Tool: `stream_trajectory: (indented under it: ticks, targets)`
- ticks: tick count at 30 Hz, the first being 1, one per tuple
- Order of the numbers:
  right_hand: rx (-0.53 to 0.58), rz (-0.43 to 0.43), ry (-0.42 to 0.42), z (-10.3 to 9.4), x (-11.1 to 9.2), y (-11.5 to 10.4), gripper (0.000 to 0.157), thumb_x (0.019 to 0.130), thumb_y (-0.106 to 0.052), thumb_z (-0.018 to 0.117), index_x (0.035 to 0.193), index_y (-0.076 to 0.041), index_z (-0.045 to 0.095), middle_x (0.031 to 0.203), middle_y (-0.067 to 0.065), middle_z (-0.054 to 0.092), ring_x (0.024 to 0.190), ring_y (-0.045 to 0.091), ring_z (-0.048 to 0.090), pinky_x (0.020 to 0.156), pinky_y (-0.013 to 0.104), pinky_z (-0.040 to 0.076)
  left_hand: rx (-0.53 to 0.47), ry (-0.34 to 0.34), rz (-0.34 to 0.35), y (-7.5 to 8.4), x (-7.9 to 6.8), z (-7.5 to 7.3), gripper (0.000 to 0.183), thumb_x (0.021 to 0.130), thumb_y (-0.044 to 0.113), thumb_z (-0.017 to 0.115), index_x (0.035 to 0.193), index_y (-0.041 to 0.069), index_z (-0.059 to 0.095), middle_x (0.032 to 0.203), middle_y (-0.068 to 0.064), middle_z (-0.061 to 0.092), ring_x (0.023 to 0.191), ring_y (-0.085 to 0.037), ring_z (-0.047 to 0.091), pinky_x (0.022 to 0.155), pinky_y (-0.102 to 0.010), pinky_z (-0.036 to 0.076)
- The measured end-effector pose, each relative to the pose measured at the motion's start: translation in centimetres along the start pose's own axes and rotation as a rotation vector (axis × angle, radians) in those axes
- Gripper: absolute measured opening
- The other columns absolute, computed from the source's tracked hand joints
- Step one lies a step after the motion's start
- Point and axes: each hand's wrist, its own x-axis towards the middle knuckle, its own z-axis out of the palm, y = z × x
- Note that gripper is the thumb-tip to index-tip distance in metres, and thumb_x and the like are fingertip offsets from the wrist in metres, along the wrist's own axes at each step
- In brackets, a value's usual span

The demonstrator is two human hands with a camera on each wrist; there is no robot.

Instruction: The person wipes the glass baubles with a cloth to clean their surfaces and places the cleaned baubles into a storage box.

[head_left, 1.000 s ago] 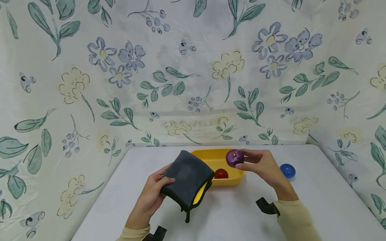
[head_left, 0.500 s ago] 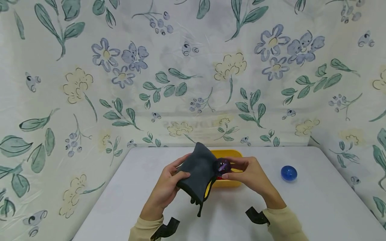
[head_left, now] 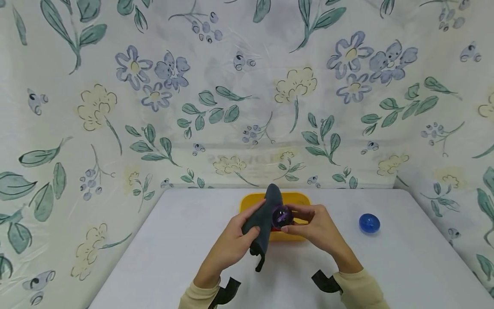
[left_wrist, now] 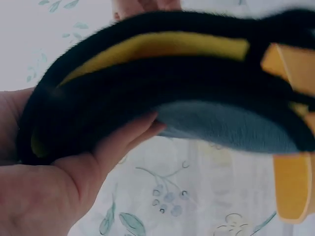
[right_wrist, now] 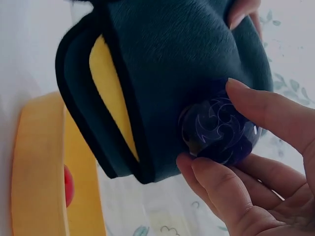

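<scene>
My left hand grips a dark grey cloth pouch, thumb on the near face. Its mouth gapes in the left wrist view, with yellow lining showing and a dark cord at the rim. My right hand pinches a purple swirled glass-like ball between thumb and fingers. The ball is right against the pouch's outer face, beside the mouth. Behind both hands stands a yellow tray, with a red ball in it, mostly hidden in the head view.
A clear blue ball lies on the white table to the right of my right hand. A flower-printed cloth hangs behind the table and along its sides.
The pouch has moved right and turned edge-on to the head view. My right hand has brought the purple ball leftward from over the tray to the pouch's side.
</scene>
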Motion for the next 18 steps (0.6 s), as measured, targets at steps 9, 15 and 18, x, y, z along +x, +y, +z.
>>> stream_trajectory:
  ticks: [9,15,18]
  targets:
    - [-0.030,-0.088,-0.048,0.7,0.1,0.5,0.055,0.083,-0.014,0.084,0.134,0.000,0.068,0.135,0.022,0.068,0.117,0.038,0.071,0.093,0.035,0.060,0.214,0.001,0.069,-0.1,0.0,1.5,0.063,0.101,0.008,0.055,0.161,0.017,0.037,0.163,-0.015,0.043,0.126,-0.033,0.061,0.094,-0.041,0.061]
    - [-0.016,-0.090,-0.062,0.9,0.0,0.2,0.056,0.082,-0.013,0.085,0.133,0.002,0.068,0.135,0.022,0.068,0.119,0.040,0.070,0.092,0.033,0.060,0.259,0.005,0.098,0.0,0.1,1.5,0.065,0.098,0.003,0.055,0.161,0.012,0.037,0.164,-0.014,0.041,0.137,-0.031,0.056,0.100,-0.042,0.058]
    - [-0.014,-0.087,-0.076,0.9,-0.1,0.0,0.057,0.081,-0.014,0.086,0.132,0.002,0.068,0.136,0.023,0.068,0.120,0.040,0.069,0.093,0.033,0.060,0.246,-0.016,0.087,-0.2,0.1,1.1,0.067,0.097,0.000,0.050,0.162,0.012,0.035,0.163,-0.016,0.043,0.130,-0.030,0.060,0.099,-0.042,0.058]
